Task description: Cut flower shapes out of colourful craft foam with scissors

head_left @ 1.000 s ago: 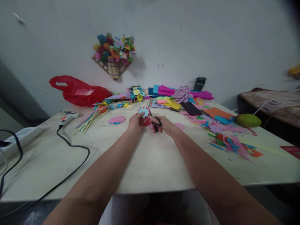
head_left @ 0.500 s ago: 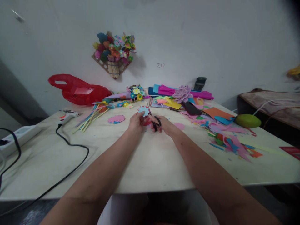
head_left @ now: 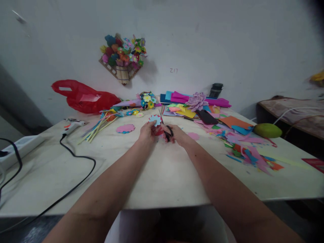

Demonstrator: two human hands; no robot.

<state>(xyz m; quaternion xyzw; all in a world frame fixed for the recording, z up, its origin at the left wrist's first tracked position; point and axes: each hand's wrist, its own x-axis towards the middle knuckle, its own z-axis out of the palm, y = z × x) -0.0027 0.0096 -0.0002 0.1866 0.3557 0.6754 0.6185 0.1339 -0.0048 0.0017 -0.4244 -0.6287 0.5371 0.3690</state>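
Note:
My left hand (head_left: 147, 131) pinches a light blue flower cutout (head_left: 155, 119) laid against a red sheet (head_left: 159, 131). Black-handled scissors (head_left: 168, 132) are in my right hand (head_left: 176, 134), their blades pointing up and away beside the right edge of the blue flower. Both hands are close together above the middle of the white table (head_left: 162, 179). A pink scalloped piece (head_left: 126, 128) lies left of my left hand, with bits of blue under its near edge. Another pink piece (head_left: 193, 136) lies just right of my right hand.
A glue gun (head_left: 73, 127) with a black cord and a power strip (head_left: 21, 148) are at the left. Behind are a red bag (head_left: 88, 101), thin sticks (head_left: 100, 128) and coloured sheets (head_left: 187, 98). Scraps (head_left: 253, 157) and a green oval object (head_left: 267, 130) lie right.
The scissors' blades have shifted very slightly against the blue flower and red sheet. Both hands keep nearly the same place and hold the same things.

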